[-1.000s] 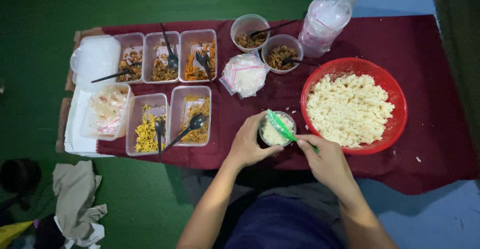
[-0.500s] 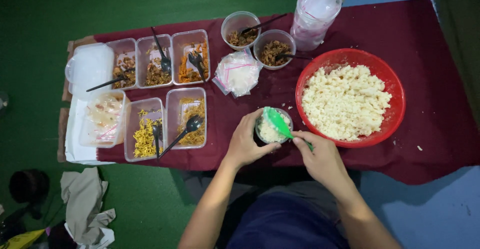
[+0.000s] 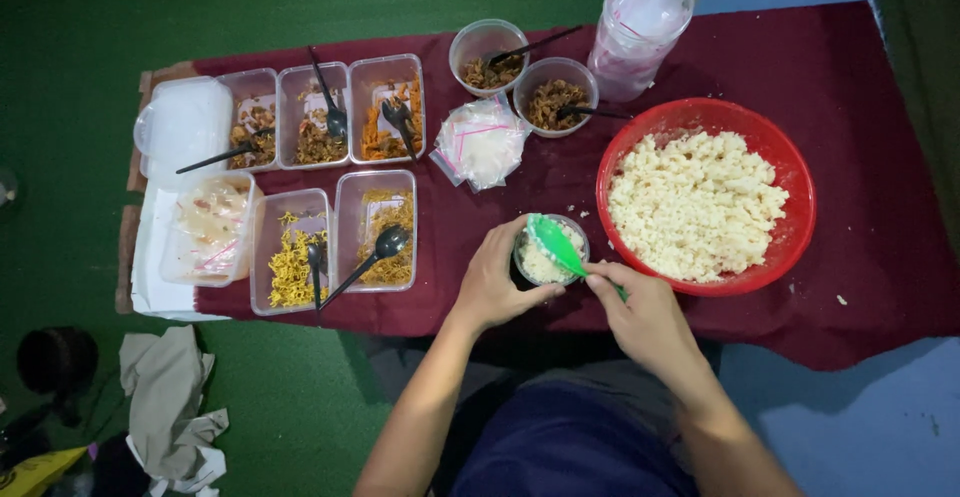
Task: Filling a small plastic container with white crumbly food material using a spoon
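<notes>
Left hand (image 3: 492,285) is gripping the side of a small cup (image 3: 549,253), fingers wrapped round its left wall. Right hand (image 3: 640,312) is pinching the handle of a green spoon (image 3: 556,244), closed on it. The two hands are sitting close together, either side of the cup, near the front edge of the tabletop (image 3: 880,137). The spoon's bowl is lying over the cup's mouth, pressing on the pale rice inside; its long axis is running from upper left down to lower right, handle end going into the right hand. The cup is standing just in front of the person, touching the left hand, just left of the red bowl (image 3: 795,172). Right hand is the nearer one to that bowl, which is lying up and to its right, heaped with the same pale rice.

Counts: one cup in hand, one green spoon, one red bowl. Two round tubs (image 3: 488,52) of brown filling behind the cup, each with a dark spoon. Five clear rectangular trays (image 3: 386,107) of toppings to the left, three in the back row and two in front, with five dark spoons among them. One packet of small bags (image 3: 482,142). One tall clear stack of cups (image 3: 640,32) at the back. One lidded white box (image 3: 185,122) and one bagged tray (image 3: 210,227) at far left.
</notes>
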